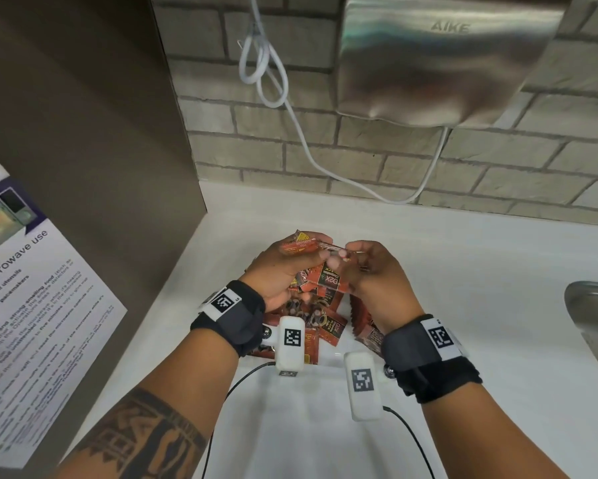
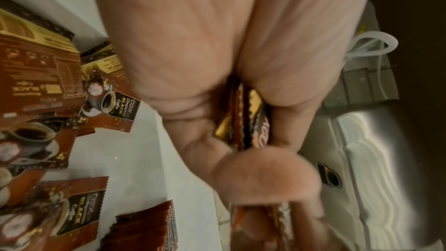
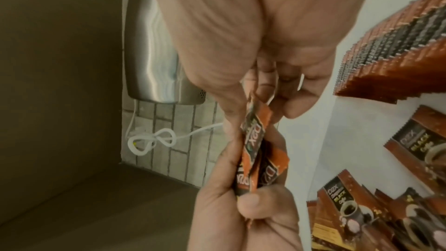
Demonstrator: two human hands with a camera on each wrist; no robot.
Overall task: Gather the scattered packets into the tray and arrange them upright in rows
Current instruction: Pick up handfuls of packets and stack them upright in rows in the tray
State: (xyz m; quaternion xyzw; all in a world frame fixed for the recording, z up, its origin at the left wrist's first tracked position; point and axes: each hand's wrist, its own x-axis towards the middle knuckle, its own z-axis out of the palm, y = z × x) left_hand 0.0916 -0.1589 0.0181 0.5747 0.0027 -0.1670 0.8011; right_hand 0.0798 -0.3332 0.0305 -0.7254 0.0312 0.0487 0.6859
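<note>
While both hands work above the pile, going left to right. Far left of left hand (image 1: 283, 271): brown panel (image 1: 83, 115), paper microwave notice (image 1: 31, 288) stuck on it. Left hand curled round held stack of packets (image 1: 299, 245), thumb and fingers clamping several edge-on; confirmed in left wrist view, held stack (image 2: 243, 119) wedged between palm and fingers. Right hand (image 1: 377, 271) pinching one more packet (image 3: 253, 133) by its end, feeding it toward the stack. Below and between the hands: loose packets (image 1: 320, 305) in a jumble on the white countertop (image 1: 480, 271), faces up and overlapping. Under right wrist: upright row (image 3: 395, 41) already packed edge-to-edge; tray not discernible, cannot tell its walls. Far right of right hand: steel sink (image 1: 594, 305). Above: steel hand dryer (image 1: 446, 57), looped white cord (image 1: 263, 57), brick wall.

Risks, judged: slick foil sliding out of clamped stack if grip loosens during handover; serrated ends snagging each other; misaligned packet fanning the stack; upright row toppling if nudged.

Materials: glossy brown-orange foil, flat rectangles, zigzag crimped ends, thin, flexible, crinkly. Countertop smooth, matte.
</note>
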